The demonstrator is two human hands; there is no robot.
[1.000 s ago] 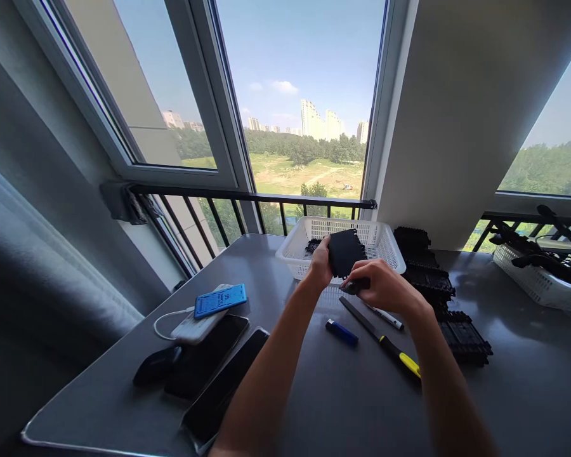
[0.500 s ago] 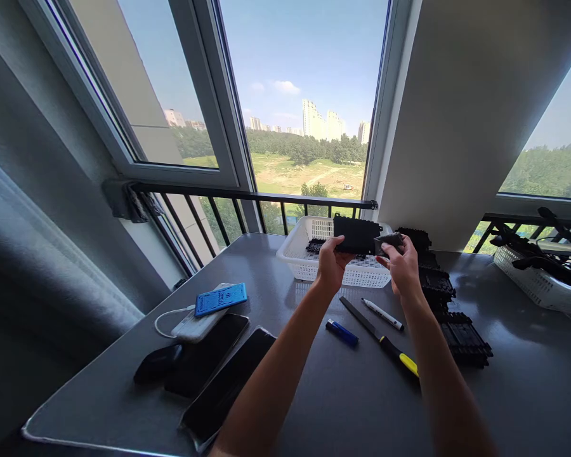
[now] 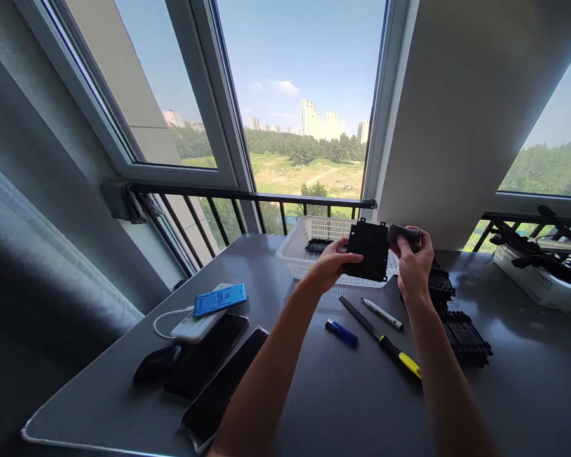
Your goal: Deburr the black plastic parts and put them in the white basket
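My left hand [image 3: 332,263] grips the left edge of a flat black plastic part [image 3: 368,249], its broad face turned toward me. Pinched in my right hand [image 3: 413,257] is a dark grey piece of folded material [image 3: 403,235], close to the part's upper right edge; whether the two touch is hard to tell. Both hands are raised over the front right of a white basket [image 3: 304,270], which has a black part [image 3: 318,245] inside. Stacked black parts [image 3: 466,336] stand on the table to the right, partly hidden by my right hand and forearm.
On the grey table [image 3: 333,406] lie a blue lighter [image 3: 341,332], a marker [image 3: 382,313] and a file [image 3: 380,339] with a yellow-black handle. Phones [image 3: 220,300], a power bank and a mouse [image 3: 157,364] are at left. Another basket [image 3: 535,279] holds black items.
The black part has turned to a more upright position and shifted right and down. My right hand has moved right with the grey piece, now covering the rear stacks.
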